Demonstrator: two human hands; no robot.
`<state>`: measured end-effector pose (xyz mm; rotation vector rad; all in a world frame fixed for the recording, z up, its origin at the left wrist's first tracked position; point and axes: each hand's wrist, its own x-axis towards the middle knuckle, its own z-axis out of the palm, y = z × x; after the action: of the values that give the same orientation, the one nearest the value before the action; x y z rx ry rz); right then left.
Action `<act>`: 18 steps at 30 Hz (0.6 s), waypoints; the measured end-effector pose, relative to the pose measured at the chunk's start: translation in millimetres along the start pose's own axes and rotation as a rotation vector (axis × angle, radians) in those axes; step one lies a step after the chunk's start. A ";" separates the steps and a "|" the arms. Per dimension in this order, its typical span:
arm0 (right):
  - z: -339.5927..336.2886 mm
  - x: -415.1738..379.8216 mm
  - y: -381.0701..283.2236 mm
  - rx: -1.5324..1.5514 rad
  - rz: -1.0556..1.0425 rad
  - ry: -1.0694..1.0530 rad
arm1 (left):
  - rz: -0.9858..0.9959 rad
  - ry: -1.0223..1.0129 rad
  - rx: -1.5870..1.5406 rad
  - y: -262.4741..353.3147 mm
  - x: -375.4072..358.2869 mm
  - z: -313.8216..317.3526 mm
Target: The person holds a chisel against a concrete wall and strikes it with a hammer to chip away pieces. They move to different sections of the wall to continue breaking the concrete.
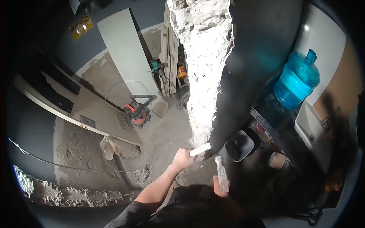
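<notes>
My left hand (184, 158) is closed around a short white cylindrical piece (201, 149), which points to the right in front of the foot of a rough, brightly lit broken wall edge (207, 72). Lower and to the right, my right hand (218, 187) is closed on a clear plastic bottle (221, 174) with its narrow end pointing up. A gap separates the bottle from the white piece.
A red and black vacuum (137, 114) stands on the floor beside an open door (102, 114). Coiled wire (143, 174) lies at lower left. At right are a black bin (239, 146), a blue water jug (296, 79) and a white sink (310, 125).
</notes>
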<state>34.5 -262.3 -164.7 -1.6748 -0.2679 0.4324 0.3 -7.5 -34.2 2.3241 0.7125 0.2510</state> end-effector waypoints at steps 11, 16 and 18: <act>-15.4 0.1 -56.5 -0.247 -0.490 0.125 | -0.090 0.075 0.030 -1.6 22.8 20.4; 6.9 21.4 -80.9 -0.182 -0.549 0.123 | -0.166 0.043 -0.077 3.8 25.2 20.4; 21.2 40.7 -51.2 -0.265 -0.627 0.075 | -0.178 0.061 -0.079 6.1 22.8 22.6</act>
<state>65.6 -218.7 -121.6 -1.7500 -0.7924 -0.1425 29.9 -11.2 -47.4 2.1704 0.9177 0.2647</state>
